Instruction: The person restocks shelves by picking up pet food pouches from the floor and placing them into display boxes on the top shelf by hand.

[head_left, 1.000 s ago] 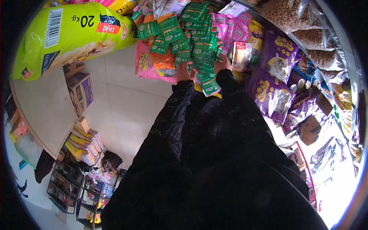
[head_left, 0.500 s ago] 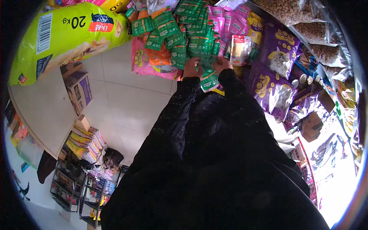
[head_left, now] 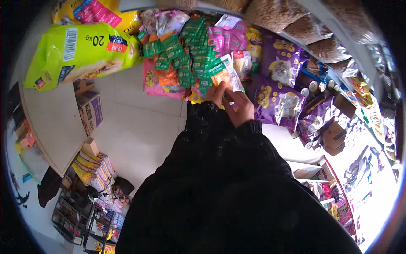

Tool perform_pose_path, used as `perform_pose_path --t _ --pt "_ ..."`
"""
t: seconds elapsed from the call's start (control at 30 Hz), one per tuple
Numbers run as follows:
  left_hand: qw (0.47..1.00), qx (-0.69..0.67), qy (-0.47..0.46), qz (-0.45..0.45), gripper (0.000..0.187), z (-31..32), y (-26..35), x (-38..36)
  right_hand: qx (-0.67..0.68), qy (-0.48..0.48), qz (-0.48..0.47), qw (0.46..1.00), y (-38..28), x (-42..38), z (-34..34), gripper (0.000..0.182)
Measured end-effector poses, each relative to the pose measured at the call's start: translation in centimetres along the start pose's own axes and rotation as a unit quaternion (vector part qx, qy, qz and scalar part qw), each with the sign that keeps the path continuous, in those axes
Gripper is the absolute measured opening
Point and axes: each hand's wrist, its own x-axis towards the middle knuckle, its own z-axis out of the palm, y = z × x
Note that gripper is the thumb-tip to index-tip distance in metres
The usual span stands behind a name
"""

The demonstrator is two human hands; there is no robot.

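My left hand (head_left: pixel 216 94) and my right hand (head_left: pixel 240 106) are side by side at the upper middle, both with fingers closed on a green, white and orange pouch (head_left: pixel 220 75). It slants up and away from my fingertips, beside a white and red pouch (head_left: pixel 242 63). Left of my hands lies a heap of green pouches (head_left: pixel 198 53), with pink pouches (head_left: pixel 228 39) behind. Orange pouches (head_left: pixel 168 76) lie at its left side on a large pink bag (head_left: pixel 150 81).
Purple bags (head_left: pixel 264 99) stand just right of my hands. At the upper left lies a lime-green 20 kg bag (head_left: pixel 91 51) beside a pale tabletop (head_left: pixel 50 122). A cardboard box (head_left: pixel 89 112) sits by the tabletop. Clear bags of kibble (head_left: pixel 279 15) line the upper right.
My hands have come up from the green heap with a pouch between them and moved slightly right and lower. The view has shifted, so the surrounding bags sit differently in the frame.
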Motion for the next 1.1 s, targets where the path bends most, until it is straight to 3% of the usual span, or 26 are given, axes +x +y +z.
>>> perform_pose_path --t 0.03,0.13,0.17,0.23,0.3,0.33,0.37,0.47,0.53,0.63,0.73,0.77,0.83,0.87,0.97,1.1 --pt "1.000 0.002 -0.006 0.011 0.038 0.6 1.4 -0.6 -0.001 0.008 -0.010 1.000 -1.3 -0.1 -1.5 0.039" --pt "0.982 0.092 -0.111 0.119 0.037 3.2 7.6 -4.9 -0.128 0.173 -0.116 0.970 -5.2 -0.1 -7.2 0.048" --pt "0.976 0.139 -0.112 0.123 0.036 4.2 9.6 -6.5 -0.129 0.188 -0.132 0.965 -6.0 -0.4 -8.7 0.048" --pt "0.966 0.174 -0.147 0.124 0.034 6.4 13.6 -10.3 -0.019 0.145 -0.081 0.986 -7.9 -1.3 -11.8 0.060" --pt "0.963 0.135 -0.203 0.113 0.033 8.5 17.0 -14.0 0.180 0.003 0.067 0.981 -12.1 -2.7 -15.5 0.066" --pt "0.963 0.105 -0.224 0.104 0.033 9.6 18.3 -15.6 0.127 -0.003 0.052 0.991 -13.9 -3.4 -17.1 0.068" --pt "0.952 0.124 -0.232 0.156 0.033 10.5 19.2 -16.6 0.073 -0.004 0.039 0.997 -15.6 -4.1 -18.6 0.069" --pt "0.905 0.171 -0.273 0.278 0.033 12.7 21.7 -19.0 0.084 0.051 -0.085 0.992 -19.3 -6.1 -22.0 0.070" --pt "0.901 0.183 -0.293 0.265 0.032 14.2 24.2 -21.9 0.063 0.077 -0.109 0.989 -21.8 -7.8 -24.4 0.069" --pt "0.872 0.183 -0.319 0.323 0.032 16.9 27.9 -26.4 0.058 0.119 -0.159 0.978 -26.1 -9.7 -27.6 0.069" --pt "0.840 0.331 -0.336 0.268 0.029 18.8 31.3 -31.6 0.070 0.160 -0.225 0.959 -30.3 -12.7 -30.9 0.068" --pt "0.835 0.334 -0.336 0.279 0.029 19.3 31.9 -32.7 0.008 0.218 -0.261 0.941 -31.4 -13.4 -32.2 0.068" --pt "0.746 0.416 -0.318 0.412 0.028 20.4 33.2 -34.5 -0.117 0.327 -0.319 0.882 -33.7 -14.9 -34.8 0.067" --pt "0.694 0.452 -0.304 0.472 0.027 21.0 33.7 -35.4 -0.118 0.331 -0.325 0.878 -35.0 -15.8 -35.9 0.067" --pt "0.640 0.478 -0.290 0.526 0.028 23.4 35.8 -38.2 -0.168 0.224 -0.368 0.887 -38.9 -18.5 -38.8 0.054" --pt "0.568 0.511 -0.270 0.586 0.032 26.6 40.3 -43.8 -0.202 0.206 -0.389 0.875 -42.6 -20.2 -41.8 0.037"
